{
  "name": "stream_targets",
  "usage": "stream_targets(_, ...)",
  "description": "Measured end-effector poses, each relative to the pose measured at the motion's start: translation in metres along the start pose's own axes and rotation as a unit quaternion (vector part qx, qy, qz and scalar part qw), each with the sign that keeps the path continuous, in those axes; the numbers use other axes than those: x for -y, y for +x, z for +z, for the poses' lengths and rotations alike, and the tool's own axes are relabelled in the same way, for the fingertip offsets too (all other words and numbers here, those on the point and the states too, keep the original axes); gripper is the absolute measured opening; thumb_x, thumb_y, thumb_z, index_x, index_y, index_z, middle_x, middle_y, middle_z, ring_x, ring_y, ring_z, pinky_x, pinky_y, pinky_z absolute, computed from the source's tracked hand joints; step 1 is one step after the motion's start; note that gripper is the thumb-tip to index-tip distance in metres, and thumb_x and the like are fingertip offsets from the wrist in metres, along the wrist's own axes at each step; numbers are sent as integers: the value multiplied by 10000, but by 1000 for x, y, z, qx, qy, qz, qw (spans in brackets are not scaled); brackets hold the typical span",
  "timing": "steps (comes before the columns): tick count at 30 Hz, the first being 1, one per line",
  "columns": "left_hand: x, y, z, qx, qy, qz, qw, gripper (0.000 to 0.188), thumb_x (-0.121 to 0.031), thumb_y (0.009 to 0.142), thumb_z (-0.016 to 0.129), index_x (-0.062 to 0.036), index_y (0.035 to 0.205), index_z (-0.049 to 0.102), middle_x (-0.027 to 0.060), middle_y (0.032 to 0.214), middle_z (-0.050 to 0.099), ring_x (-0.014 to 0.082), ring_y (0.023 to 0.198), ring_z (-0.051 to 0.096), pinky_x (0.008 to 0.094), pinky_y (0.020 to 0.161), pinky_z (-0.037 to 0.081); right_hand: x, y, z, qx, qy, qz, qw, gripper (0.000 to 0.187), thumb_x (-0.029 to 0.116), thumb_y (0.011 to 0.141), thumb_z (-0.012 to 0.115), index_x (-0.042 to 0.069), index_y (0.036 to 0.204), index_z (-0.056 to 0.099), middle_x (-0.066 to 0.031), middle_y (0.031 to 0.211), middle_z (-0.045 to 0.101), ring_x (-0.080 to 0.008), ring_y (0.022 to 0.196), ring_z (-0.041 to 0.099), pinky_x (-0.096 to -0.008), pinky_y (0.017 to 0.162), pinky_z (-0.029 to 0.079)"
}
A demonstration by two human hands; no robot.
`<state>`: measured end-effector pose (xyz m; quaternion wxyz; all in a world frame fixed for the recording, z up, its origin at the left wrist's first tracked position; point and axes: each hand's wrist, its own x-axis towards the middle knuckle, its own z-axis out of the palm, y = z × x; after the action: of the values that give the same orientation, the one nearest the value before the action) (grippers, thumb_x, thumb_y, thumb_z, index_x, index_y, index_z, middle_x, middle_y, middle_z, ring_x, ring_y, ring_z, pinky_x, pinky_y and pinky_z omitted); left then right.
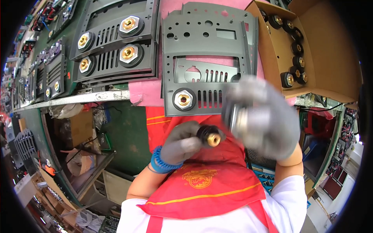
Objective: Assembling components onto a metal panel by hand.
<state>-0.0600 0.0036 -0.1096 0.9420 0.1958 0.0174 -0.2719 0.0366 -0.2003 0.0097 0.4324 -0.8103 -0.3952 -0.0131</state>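
Currently, a black brass-cored connector (210,136) is gripped in the gloved left hand (180,144).
By the gloved right hand (266,116), blurred, a pale metallic part (241,121) seems held; its exact grip cannot be told. Above the connector, a slotted grey metal panel (194,47) is laid, with one hex-nutted connector (183,99) seated. If the fingertip hold were loosened, the connector could be dropped onto the red apron (217,198).
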Motion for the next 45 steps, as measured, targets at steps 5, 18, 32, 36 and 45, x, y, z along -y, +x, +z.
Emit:
stream_targets(5,26,41,-24,-2,-18,13,1000,431,-201,920,616,-11,1287,491,130,1271,557,241,1167,554,453,1046,429,-48,12,2,-47,-166,42,984,232,26,780,714,26,986,610,-179,1199,633,-334,981,653,-364,831,516)
stream_targets(18,37,54,-28,3,-3,-9,1000,627,-179,852,717,-44,1384,413,116,1353,512,256,1239,514,430,1052,432,-27,-9,20,14,-6,96,995,258,68,759,756,54,963,599,-201,1171,631,-362,934,663,-373,788,538)
stream_targets(32,21,50,-21,-35,180,-52,982,708,-242,838,735,-49,1415,372,117,1384,484,273,1297,472,440,1082,414,-37,-2,24,-9,-8,91,996,243,73,772,757,47,961,605,-204,1175,633,-351,952,664,-364,807,532)
stream_targets(36,21,32,-14,-41,231,-66,970,732,-260,833,740,-51,1424,360,117,1393,476,277,1314,460,443,1091,409,-37,-2,25,-24,30,97,995,242,53,746,765,38,935,614,-218,1158,642,-344,970,666,-367,821,528)
stream_targets(45,-11,45,21,-4,122,-24,992,943,-525,778,751,-13,1438,314,127,1399,461,263,1305,460,453,1096,374,-29,5,-18,195,-35,5,980,306,282,735,762,103,962,663,-145,1146,657,-336,1025,618,-443,925,457)
